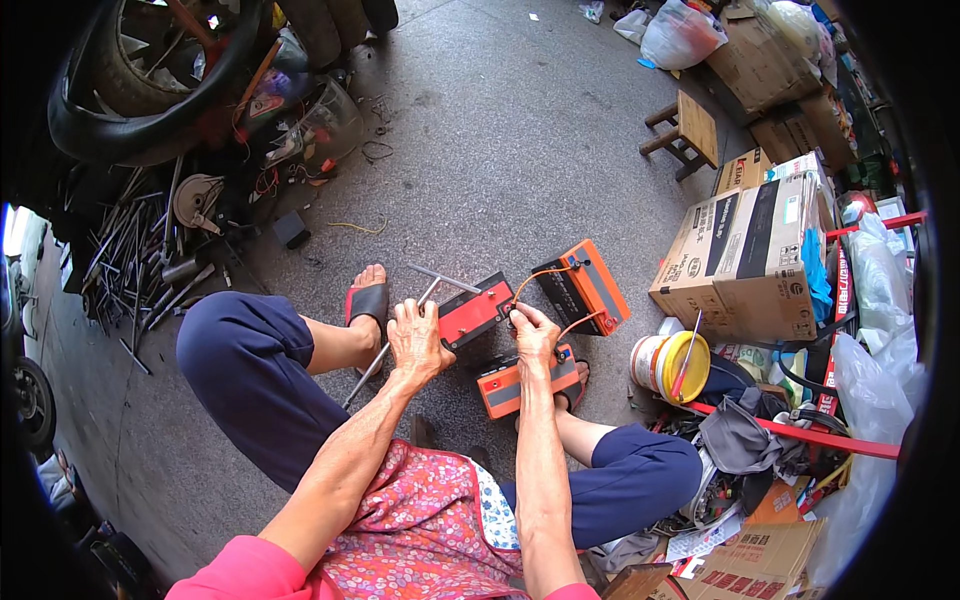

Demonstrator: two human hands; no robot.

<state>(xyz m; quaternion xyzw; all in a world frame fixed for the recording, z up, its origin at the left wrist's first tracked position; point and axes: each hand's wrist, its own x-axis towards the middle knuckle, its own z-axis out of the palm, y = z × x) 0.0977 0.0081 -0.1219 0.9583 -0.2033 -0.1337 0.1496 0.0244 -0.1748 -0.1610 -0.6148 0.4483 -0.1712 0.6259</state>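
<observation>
Red-and-black battery [470,317]: boxy, a flat red panel set in its dark top; on the grey floor [450,160] in front of me
Battery's long axis: slanting from near-left to far-right, its right end toward an orange-topped battery [602,286]
Orange cable [540,271]: arching between those two
My left hand [418,338]: wrapped around a metal T-handle wrench [366,376]
My right hand [535,333]: fingertips at the red-and-black battery's right end; whether they pinch anything, I cannot tell

A tyre [130,143], heaped metal rods [122,240] and batteries [600,288] show this is a repair workshop.
</observation>
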